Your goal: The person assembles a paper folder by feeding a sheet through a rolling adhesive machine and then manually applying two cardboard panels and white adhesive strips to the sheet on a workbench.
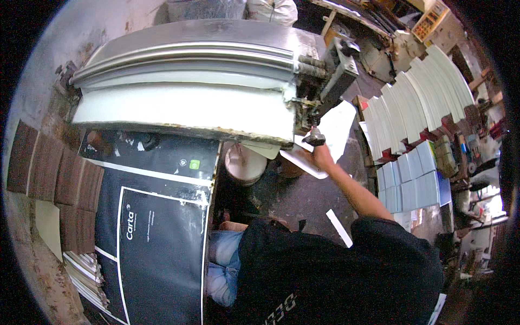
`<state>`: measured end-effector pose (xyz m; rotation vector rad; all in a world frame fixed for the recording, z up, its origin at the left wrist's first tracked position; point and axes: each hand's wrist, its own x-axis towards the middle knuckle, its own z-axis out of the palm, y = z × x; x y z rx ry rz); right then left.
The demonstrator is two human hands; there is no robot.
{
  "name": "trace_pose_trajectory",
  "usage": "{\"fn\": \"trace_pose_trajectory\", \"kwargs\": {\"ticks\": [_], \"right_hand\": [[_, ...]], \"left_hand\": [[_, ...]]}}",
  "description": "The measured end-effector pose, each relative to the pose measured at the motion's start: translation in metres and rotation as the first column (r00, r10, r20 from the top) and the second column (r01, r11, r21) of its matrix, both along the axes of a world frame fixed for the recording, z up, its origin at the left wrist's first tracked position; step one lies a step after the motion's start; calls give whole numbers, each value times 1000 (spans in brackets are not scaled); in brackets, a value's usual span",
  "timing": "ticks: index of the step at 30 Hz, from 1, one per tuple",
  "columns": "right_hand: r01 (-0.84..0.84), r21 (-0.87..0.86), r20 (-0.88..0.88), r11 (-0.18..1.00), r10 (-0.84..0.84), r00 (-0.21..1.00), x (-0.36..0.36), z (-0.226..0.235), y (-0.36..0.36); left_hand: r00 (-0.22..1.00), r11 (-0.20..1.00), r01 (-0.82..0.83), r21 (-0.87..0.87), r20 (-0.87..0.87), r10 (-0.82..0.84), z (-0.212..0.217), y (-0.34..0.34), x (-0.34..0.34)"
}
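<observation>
My right hand [323, 159] reaches out to the right end of a long roller machine [184, 60]. Its fingers are curled at a dark knobbed handle [314, 138], just below the machine's end fittings; the hand partly hides what it grips. Along the machine's front runs a broad, white-coated panel [184, 108] with a stained lower edge. Beside the hand, a white sheet or flat piece [303, 164] sticks out below the machine. My left hand is out of sight.
Left of my legs is a black-covered table [162, 244] with stacks of brown-edged blocks [59, 179]. Under the machine stands a white-smeared bucket [245, 164]. Long rows of stacked pale books [422, 103] and bluish stacks [409, 181] occupy the right. A white strip [339, 228] lies on the floor.
</observation>
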<state>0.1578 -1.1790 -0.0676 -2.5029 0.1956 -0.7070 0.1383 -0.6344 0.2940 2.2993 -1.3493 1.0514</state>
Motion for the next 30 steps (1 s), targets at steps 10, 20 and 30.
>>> {"fn": "trace_pose_trajectory", "kwargs": {"ticks": [10, 20, 30], "right_hand": [[79, 62, -511, 995, -36, 859, 11, -29, -86], [92, -15, -418, 996, -90, 904, -2, -45, -61], [120, -194, -359, 974, -184, 915, -4, -34, -33]], "left_hand": [[711, 854, -490, -174, -647, 275, -102, -16, 20], [682, 871, -456, -184, -701, 209, -97, -36, 36], [705, 880, -410, -239, -696, 139, -98, -44, 38]]}}
